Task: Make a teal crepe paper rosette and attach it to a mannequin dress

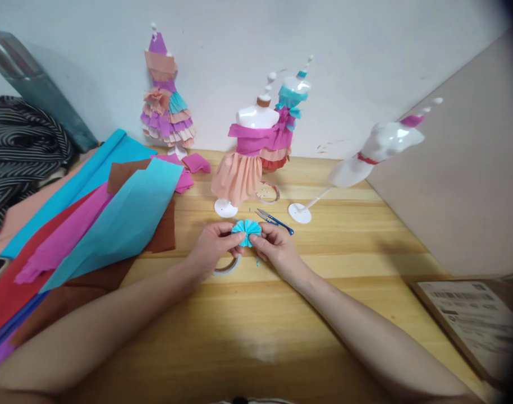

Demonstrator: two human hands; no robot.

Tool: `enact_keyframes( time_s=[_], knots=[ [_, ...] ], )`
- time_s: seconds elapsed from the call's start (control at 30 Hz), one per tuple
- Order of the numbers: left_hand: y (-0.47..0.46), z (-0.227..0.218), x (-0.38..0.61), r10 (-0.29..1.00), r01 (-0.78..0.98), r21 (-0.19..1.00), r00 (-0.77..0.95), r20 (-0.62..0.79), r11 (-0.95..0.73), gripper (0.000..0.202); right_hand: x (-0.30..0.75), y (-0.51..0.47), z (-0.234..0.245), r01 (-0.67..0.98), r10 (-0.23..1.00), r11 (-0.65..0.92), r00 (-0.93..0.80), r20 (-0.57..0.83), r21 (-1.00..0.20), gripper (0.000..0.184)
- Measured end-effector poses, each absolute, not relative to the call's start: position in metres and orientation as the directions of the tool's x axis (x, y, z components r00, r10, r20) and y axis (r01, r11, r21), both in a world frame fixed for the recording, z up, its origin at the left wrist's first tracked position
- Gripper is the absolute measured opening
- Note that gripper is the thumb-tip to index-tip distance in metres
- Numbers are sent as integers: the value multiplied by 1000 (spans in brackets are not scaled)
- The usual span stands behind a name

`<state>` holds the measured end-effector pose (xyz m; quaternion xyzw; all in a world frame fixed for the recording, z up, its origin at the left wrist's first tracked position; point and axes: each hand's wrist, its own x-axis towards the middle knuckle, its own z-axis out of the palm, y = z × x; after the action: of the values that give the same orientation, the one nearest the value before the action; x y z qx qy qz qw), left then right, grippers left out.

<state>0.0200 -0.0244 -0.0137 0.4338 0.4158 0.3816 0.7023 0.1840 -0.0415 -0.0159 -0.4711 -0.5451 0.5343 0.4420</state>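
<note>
A small pleated fan of blue crepe paper (pixel 245 230) is pinched between both my hands above the wooden table (pixel 256 325). My left hand (pixel 216 245) grips its left edge with thumb and fingers closed. My right hand (pixel 273 245) pinches its right edge the same way. A roll of clear tape (pixel 227 267) lies on the table under my left hand, partly hidden. Small blue-handled scissors (pixel 274 220) lie just behind my right hand.
Several small white mannequins stand at the back: one in a peach and pink paper dress (pixel 242 163), one in pink and blue (pixel 287 120), one in layered ruffles (pixel 166 106), one bare and tilted (pixel 366 154). Crepe paper sheets (pixel 109 224) cover the left. A cardboard box (pixel 471 325) sits right.
</note>
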Motion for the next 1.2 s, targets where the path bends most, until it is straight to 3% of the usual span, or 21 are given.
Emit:
enact_keyframes(
  time_s=[0.3,0.67,0.87,0.97,1.1,1.2],
  knots=[
    [-27,-14,23,901,-259,899,353,-252,353,25,182,-43,-15,16,990,-36,-136,-38,-999,37],
    [-32,-18,25,902,-217,900,307,-304,377,26,176,-45,-19,-106,989,-29,-144,-14,-994,32],
    [-35,-14,28,919,-228,905,254,-301,359,23,178,-44,-19,-66,984,-58,-173,-46,-996,36],
    [-34,-10,27,920,-172,923,259,-294,344,20,186,-40,-16,7,981,16,-194,14,-1000,34],
    [-32,-12,26,897,32,936,278,-344,350,16,196,-35,-9,152,973,184,-166,158,-971,34],
    [-32,-15,27,902,74,950,299,-311,303,12,198,-34,-4,228,947,267,-243,210,-937,33]
  ],
)
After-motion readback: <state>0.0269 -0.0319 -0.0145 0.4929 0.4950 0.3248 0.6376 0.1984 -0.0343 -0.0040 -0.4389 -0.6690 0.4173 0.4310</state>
